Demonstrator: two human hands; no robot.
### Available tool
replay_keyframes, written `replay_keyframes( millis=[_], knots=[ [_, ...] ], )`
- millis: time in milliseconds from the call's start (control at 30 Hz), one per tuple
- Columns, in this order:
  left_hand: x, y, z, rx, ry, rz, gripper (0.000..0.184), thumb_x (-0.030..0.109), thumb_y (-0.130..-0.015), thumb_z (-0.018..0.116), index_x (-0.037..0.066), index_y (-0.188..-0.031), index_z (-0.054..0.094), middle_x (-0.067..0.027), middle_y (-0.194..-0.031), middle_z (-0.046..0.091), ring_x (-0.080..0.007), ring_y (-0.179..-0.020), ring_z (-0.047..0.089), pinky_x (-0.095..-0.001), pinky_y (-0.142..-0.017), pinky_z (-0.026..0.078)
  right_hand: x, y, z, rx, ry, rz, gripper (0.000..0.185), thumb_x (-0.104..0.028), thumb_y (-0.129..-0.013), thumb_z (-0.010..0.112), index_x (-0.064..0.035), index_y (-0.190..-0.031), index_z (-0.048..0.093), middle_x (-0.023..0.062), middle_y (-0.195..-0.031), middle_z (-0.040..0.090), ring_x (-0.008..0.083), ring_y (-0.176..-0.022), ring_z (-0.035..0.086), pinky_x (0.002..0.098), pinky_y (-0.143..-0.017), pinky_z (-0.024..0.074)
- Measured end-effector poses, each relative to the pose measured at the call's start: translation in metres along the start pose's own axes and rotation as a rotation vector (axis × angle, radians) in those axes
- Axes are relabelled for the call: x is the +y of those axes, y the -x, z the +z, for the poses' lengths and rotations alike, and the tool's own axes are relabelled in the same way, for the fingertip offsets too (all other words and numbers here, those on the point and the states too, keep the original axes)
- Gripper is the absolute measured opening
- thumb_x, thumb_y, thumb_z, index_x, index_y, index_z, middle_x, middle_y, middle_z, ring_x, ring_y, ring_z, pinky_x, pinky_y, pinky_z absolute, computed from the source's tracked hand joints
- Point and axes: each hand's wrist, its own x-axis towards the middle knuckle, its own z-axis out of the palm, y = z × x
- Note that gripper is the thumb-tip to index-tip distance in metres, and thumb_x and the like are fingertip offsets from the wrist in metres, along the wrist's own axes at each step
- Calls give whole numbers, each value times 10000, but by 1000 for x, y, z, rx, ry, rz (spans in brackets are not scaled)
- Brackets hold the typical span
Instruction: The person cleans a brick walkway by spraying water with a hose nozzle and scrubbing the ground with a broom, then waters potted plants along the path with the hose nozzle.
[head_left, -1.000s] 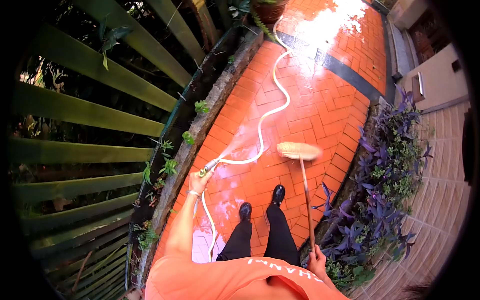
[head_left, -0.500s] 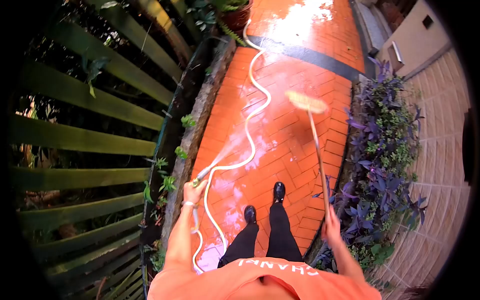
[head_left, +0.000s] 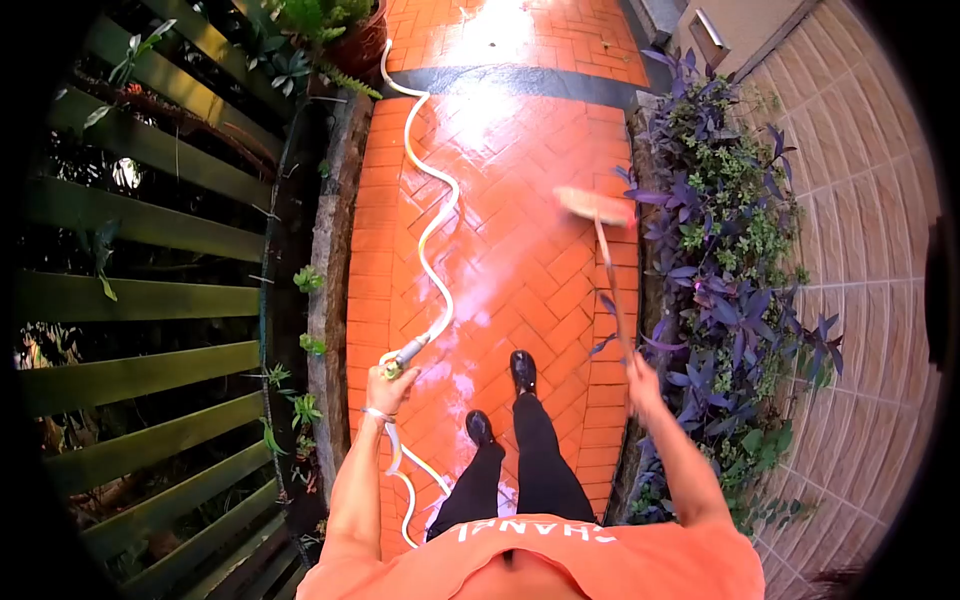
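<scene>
Gripping a spray nozzle (head_left: 408,352): left hand (head_left: 390,388), fingers wrapped round it, over the left part of the brick path (head_left: 560,310). Right hand (head_left: 643,388) curled about the handle of a broom (head_left: 612,280), near the path's right edge; broom head blurred, farther up, close to that edge. Pale hose (head_left: 456,190) winds down the left side from beside a plant pot (head_left: 365,45) at the far left corner. Purple-leaved plants (head_left: 740,300) line the right edge. Black shoes (head_left: 523,372) mid-path.
</scene>
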Motion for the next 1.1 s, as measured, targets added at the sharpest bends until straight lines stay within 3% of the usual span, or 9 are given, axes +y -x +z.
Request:
replay_keyframes(
  millis=[133, 367, 467, 500, 600, 700, 833, 1033, 1100],
  knots=[
    [10, -20, 6, -41, 3, 37, 254, 147, -779, 714, 42, -600, 567, -1, -503, 520, -67, -408, 469, -234, -372, 359, -93, -40, -37, -139, -221, 124, 416, -297, -986, 389, -198, -1389, 362, -8, -508, 397, 104, -354, 382, 265, -311, 327],
    [-13, -33, -24, 36, -20, -92, 256, 162, -775, 709, 9, -620, 575, -26, -501, 526, -105, -410, 513, -258, -362, 380, 26, 192, -90, -97, -60, 168, 447, -224, -984, 367, -226, -1426, 298, -14, -505, 395, 90, -350, 386, 257, -290, 325],
    [-27, -26, -22, 45, -77, -123, 200, 144, -781, 699, 9, -668, 602, -18, -511, 529, -94, -410, 501, -253, -362, 374, 1, 210, -66, -164, -142, 571, 446, -157, -965, 411, -194, -1406, 352, -40, -543, 354, 96, -383, 336, 258, -355, 293],
    [-32, -24, -20, 24, -98, -119, 235, 164, -778, 715, 49, -625, 580, 4, -491, 500, -73, -403, 469, -233, -369, 362, 42, 200, -51, -95, 127, 55, 417, -150, -961, 419, -191, -1374, 388, -42, -541, 359, 98, -384, 347, 261, -353, 305],
    [-38, -21, -8, 9, -99, -124, 253, 159, -778, 718, 40, -607, 575, 13, -480, 488, -62, -405, 449, -238, -373, 338, 3, 135, -48, -118, 173, 210, 414, -177, -966, 408, 10, -1335, 388, 101, -928, 592, 146, -756, 546, 300, -646, 470],
    [-32, -27, 6, 10, -147, -85, 239, 150, -777, 716, 35, -613, 585, 18, -482, 488, -58, -415, 450, -238, -386, 341, 6, -24, -40, 6, 177, -273, 376, -203, -966, 412, -48, -1306, 453, 65, -862, 566, 132, -745, 509, 298, -658, 453],
    [-12, -30, 17, -21, -87, -48, 228, 136, -782, 697, 28, -612, 590, 12, -488, 507, -68, -417, 470, -242, -383, 364, -123, -169, -36, -78, -151, 100, 404, -282, -969, 412, -134, -1345, 430, 43, -713, 543, 125, -565, 517, 279, -475, 437],
    [-17, -29, -11, 23, -50, -31, 250, 168, -779, 715, 25, -615, 593, -17, -501, 535, -88, -419, 503, -242, -380, 381, -75, 40, -79, -128, -45, 36, 449, -285, -990, 361, -159, -1419, 315, -18, -500, 421, 105, -350, 405, 265, -317, 346],
    [-25, -25, -23, 22, -128, -24, 244, 161, -774, 721, 33, -609, 596, -6, -488, 519, -72, -409, 481, -232, -371, 362, -80, 140, -77, -114, 79, 204, 469, -215, -978, 404, -125, -1427, 303, -29, -648, 452, 43, -523, 433, 200, -442, 371]
  ],
)
